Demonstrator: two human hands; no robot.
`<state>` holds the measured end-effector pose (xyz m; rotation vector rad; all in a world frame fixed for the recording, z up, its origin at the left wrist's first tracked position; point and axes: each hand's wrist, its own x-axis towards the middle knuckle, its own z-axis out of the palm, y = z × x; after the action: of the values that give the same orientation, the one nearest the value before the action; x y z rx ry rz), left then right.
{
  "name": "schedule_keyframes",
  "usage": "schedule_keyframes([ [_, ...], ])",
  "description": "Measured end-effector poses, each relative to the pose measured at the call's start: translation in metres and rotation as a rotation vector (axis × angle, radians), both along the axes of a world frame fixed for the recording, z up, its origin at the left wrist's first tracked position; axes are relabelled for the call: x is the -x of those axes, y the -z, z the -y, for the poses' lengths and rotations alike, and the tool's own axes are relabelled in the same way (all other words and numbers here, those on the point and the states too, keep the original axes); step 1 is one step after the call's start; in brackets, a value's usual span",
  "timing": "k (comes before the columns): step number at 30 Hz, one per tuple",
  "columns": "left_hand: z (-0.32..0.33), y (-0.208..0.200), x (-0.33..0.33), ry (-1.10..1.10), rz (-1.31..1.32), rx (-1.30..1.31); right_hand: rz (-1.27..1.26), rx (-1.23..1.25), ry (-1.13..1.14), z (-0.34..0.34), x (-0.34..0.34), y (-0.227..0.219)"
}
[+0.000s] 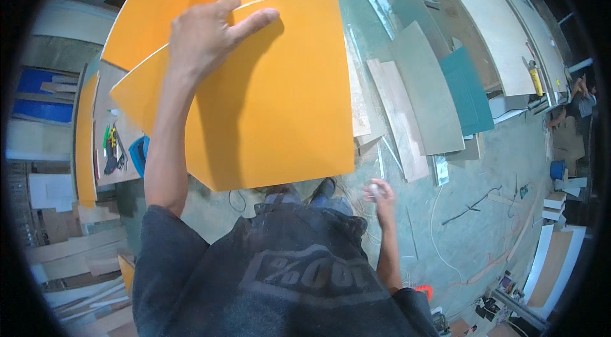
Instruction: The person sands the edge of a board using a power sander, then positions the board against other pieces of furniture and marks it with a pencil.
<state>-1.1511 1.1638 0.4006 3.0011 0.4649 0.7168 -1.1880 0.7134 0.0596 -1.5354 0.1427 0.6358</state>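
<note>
My left hand (205, 35) grips the top edge of an orange-yellow board (293, 95), thumb over the near face and fingers behind it. The board stands tilted in front of my body, its pale raw edge on top. Behind it, larger orange panels (149, 9) form what looks like part of a cabinet. Down to the right of the board, apart from it, my right hand (383, 202) hangs with curled fingers. Something small and whitish shows at those fingers, too blurred to name.
Hand tools (113, 149) lie on a board at the left, beside a blue object (138, 155). Grey-green panels (426, 89) and wood strips (401, 120) lie right of me. A pale cabinet (490, 19) stands behind them. A white cable (434, 225) crosses the floor; another person (582, 98) is far right.
</note>
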Motion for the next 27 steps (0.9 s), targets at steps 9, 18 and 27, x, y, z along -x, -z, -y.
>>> schedule_keyframes([
  [9,-0.059,0.156,-0.03,-0.064,-0.423,0.211,0.228,0.174,0.051,-0.003,-0.064,-0.035],
  [18,-0.112,0.296,-0.034,-0.117,-0.764,0.508,0.19,-0.039,0.0,-0.167,-0.097,-0.039],
  [27,-0.136,0.364,-0.026,-0.146,-0.719,0.549,0.14,-0.149,-0.031,-0.27,-0.12,0.01],
])
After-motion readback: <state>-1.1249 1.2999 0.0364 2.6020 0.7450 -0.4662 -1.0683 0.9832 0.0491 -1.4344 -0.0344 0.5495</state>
